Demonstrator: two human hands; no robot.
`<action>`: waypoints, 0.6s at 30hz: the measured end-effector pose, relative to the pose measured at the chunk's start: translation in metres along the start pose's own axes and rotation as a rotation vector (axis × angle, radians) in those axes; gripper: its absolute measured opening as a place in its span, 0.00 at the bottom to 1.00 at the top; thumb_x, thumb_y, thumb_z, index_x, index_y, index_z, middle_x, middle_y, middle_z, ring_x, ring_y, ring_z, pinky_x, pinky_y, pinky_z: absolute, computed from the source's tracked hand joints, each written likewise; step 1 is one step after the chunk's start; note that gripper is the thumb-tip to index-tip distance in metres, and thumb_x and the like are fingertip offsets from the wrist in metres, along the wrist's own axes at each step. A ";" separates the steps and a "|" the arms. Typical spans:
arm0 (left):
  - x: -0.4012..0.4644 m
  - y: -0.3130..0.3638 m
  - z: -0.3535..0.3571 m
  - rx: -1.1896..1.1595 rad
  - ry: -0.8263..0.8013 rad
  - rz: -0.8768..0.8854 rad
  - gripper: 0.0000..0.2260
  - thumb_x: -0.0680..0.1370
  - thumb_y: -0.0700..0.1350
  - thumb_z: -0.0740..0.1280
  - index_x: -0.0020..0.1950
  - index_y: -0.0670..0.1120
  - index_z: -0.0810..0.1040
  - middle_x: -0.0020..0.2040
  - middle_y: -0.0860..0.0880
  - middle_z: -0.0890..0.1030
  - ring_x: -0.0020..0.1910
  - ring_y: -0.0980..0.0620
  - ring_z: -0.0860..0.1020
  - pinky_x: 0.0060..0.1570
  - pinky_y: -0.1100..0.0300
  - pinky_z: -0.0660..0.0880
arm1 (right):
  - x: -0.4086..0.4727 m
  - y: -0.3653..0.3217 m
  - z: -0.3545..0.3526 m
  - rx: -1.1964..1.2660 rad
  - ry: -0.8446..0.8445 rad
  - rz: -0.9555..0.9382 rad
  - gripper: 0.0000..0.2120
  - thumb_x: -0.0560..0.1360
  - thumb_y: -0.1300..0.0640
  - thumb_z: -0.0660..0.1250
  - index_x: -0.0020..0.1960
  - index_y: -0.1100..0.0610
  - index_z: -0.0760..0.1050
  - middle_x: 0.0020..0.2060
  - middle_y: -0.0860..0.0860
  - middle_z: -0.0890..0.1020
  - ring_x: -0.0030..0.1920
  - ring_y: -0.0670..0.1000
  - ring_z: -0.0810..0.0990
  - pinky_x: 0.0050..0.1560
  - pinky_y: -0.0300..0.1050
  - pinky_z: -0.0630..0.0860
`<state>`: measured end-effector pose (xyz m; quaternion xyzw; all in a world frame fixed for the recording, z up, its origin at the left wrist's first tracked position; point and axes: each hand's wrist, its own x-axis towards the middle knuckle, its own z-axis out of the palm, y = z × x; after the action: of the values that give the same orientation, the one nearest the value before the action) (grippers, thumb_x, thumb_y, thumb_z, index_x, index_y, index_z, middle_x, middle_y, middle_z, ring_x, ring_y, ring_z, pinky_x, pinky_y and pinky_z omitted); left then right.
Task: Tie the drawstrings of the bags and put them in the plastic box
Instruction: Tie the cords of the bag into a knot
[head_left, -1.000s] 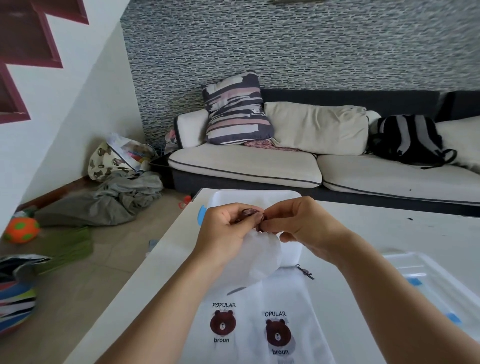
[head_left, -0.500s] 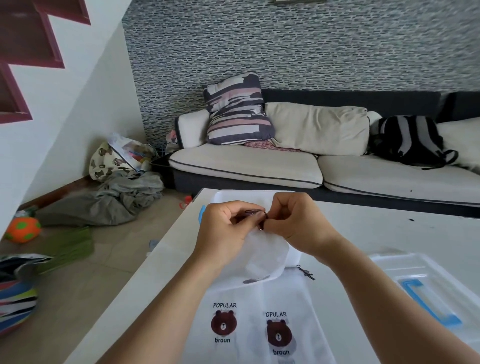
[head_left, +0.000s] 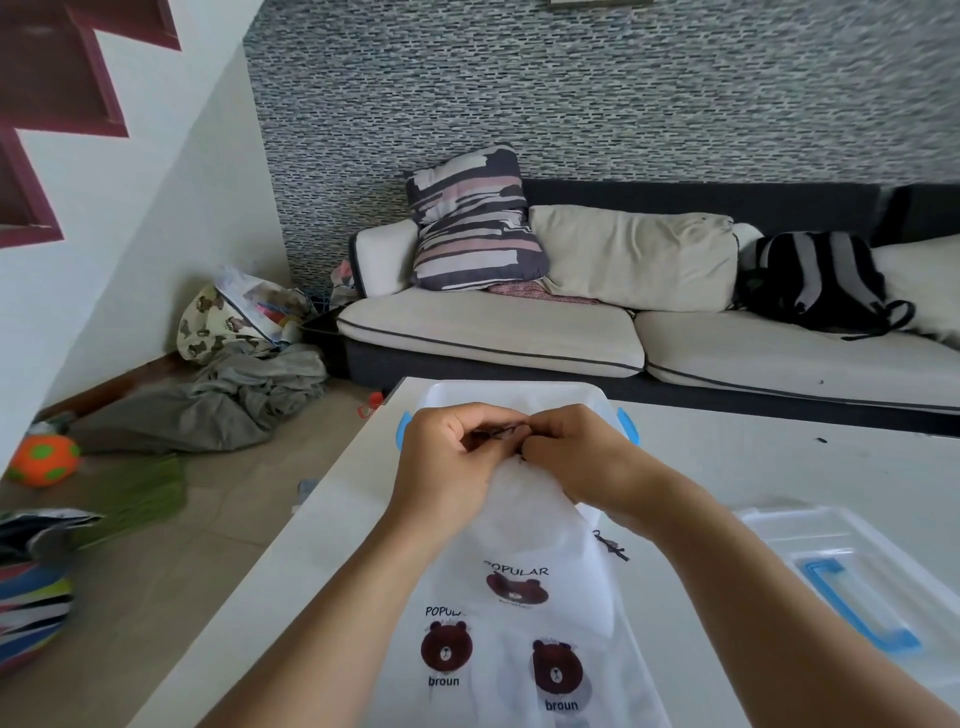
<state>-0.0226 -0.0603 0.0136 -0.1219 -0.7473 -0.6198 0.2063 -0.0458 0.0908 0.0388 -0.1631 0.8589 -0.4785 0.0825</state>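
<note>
Item: white bear-print bag (head_left: 524, 530), lifted at frame centre.
We log our left hand (head_left: 447, 457) and right hand (head_left: 576, 457) pinched closed on its dark drawstring (head_left: 501, 430); plastic box (head_left: 597, 402) just behind, more bags (head_left: 498, 670) lower centre on the table (head_left: 779, 467).

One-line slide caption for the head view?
Both hands, left hand and right hand, pinch a white bear-print bag's drawstring before the plastic box.

The held bag (head_left: 524, 525) is thin, matt white cloth printed with brown bears, its drawstring (head_left: 501, 430) a dark cord, the plastic box (head_left: 597, 402) and lid (head_left: 852, 566) translucent glossy plastic with blue handles, the table (head_left: 753, 467) smooth white, and the sofa (head_left: 493, 332) soft matt cream fabric.
</note>
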 end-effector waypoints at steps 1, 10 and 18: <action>0.000 0.000 0.000 0.006 0.008 0.009 0.07 0.76 0.35 0.73 0.46 0.46 0.87 0.43 0.53 0.87 0.45 0.56 0.85 0.47 0.66 0.77 | 0.000 0.002 -0.003 0.131 -0.046 0.035 0.12 0.79 0.64 0.60 0.54 0.68 0.80 0.36 0.56 0.76 0.35 0.51 0.73 0.32 0.39 0.71; -0.001 0.006 -0.003 -0.123 0.050 -0.026 0.07 0.74 0.37 0.75 0.45 0.48 0.87 0.43 0.52 0.87 0.45 0.55 0.85 0.47 0.66 0.78 | -0.007 0.011 -0.020 0.563 -0.214 0.081 0.12 0.68 0.57 0.75 0.48 0.62 0.80 0.38 0.54 0.76 0.37 0.48 0.73 0.40 0.38 0.74; -0.002 0.013 -0.001 -0.323 0.068 -0.147 0.07 0.73 0.39 0.75 0.42 0.52 0.88 0.43 0.47 0.87 0.44 0.50 0.85 0.50 0.56 0.79 | -0.007 0.019 -0.016 0.764 -0.192 0.016 0.10 0.74 0.58 0.71 0.52 0.62 0.79 0.49 0.56 0.83 0.51 0.52 0.79 0.56 0.38 0.76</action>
<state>-0.0148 -0.0590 0.0241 -0.0773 -0.6375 -0.7490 0.1632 -0.0480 0.1152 0.0309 -0.1580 0.6086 -0.7455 0.2210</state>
